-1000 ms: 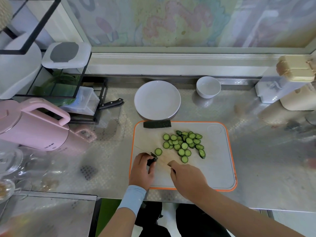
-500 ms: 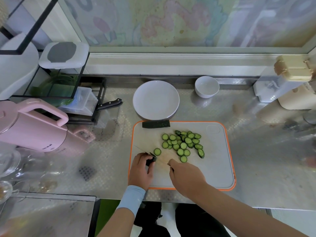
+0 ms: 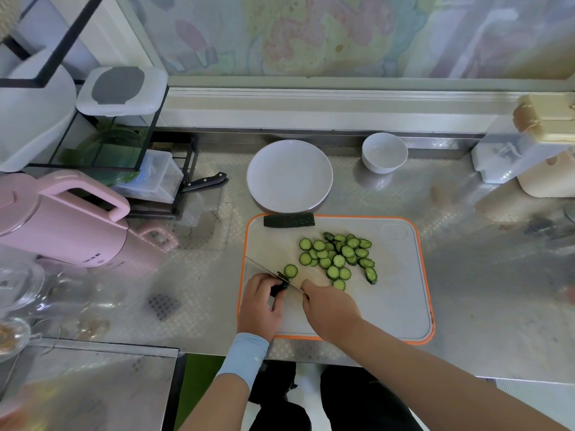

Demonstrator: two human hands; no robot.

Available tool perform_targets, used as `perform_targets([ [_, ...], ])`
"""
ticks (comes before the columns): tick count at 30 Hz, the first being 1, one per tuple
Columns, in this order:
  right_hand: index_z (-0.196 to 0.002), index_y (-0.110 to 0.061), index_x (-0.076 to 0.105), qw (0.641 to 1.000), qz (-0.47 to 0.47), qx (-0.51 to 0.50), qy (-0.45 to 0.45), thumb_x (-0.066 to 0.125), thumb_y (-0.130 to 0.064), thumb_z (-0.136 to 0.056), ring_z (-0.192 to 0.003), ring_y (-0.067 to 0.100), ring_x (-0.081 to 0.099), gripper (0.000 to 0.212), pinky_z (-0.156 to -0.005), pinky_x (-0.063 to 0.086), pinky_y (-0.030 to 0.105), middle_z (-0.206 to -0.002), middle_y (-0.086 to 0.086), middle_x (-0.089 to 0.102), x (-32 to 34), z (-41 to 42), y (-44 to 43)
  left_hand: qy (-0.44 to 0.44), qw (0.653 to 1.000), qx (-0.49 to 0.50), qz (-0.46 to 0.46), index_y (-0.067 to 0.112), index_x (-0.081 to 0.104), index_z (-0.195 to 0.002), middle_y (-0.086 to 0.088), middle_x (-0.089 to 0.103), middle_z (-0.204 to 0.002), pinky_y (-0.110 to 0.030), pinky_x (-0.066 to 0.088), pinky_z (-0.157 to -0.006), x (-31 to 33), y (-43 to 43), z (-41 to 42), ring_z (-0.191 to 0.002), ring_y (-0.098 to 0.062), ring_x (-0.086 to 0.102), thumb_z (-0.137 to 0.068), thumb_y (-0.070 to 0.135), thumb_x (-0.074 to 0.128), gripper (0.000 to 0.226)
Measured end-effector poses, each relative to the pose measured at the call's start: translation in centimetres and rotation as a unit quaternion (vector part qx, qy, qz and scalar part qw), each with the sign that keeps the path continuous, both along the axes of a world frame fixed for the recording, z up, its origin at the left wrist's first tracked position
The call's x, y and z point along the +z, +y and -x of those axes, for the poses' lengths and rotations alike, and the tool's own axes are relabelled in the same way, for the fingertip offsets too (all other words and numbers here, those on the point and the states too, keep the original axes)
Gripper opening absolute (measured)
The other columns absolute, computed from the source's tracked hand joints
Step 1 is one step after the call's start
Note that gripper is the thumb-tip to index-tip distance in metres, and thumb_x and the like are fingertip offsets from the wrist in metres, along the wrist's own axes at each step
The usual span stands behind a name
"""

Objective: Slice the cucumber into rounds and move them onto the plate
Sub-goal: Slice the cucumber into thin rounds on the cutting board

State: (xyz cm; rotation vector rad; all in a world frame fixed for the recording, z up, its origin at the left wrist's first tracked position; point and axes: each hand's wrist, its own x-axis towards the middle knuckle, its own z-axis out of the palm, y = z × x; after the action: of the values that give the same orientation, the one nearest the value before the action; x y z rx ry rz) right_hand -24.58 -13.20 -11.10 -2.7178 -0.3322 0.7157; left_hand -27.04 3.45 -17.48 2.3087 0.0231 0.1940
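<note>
Left hand fingers pinching cucumber stub on orange-rimmed cutting board, right hand fingers closed around knife, rounds piled nearby, plate bare, pink kettle label unreadable

Little differs from 1 second ago. The knife in the right hand now rests its blade on the short cucumber stub pinned by the left hand, slightly further into it. The lone round sits marginally clearer of the blade.
</note>
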Motion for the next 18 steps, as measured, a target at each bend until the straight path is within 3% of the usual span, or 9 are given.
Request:
perform_targets([
  [11, -0.118, -0.020, 0.052, 0.999, -0.026, 0.003, -0.025, 0.031, -0.030, -0.103, -0.068, 0.028, 0.058, 0.028, -0.060, 0.049, 0.038, -0.075, 0.005, 0.062, 1.8, 1.7, -1.2, 0.006, 1.000, 0.023, -0.001, 0.013, 0.064, -0.093, 0.003, 0.059, -0.095, -0.016, 0.044, -0.081, 0.1, 0.0, 0.1, -0.085, -0.012, 0.056, -0.079, 0.008, 0.073, 0.017],
  [18, -0.118, -0.022, 0.051, 0.999, -0.018, 0.011, -0.037, 0.030, -0.033, -0.103, -0.070, 0.027, 0.060, 0.028, -0.063, 0.052, 0.039, -0.079, 0.003, 0.065, 2.3, 2.8, -2.5, 0.011, 1.000, 0.028, -0.001, 0.013, 0.066, -0.092, 0.003, 0.060, -0.094, -0.014, 0.043, -0.081, -0.1, 0.1, 0.0, -0.084, -0.008, 0.056, -0.078, 0.007, 0.076, 0.018],
])
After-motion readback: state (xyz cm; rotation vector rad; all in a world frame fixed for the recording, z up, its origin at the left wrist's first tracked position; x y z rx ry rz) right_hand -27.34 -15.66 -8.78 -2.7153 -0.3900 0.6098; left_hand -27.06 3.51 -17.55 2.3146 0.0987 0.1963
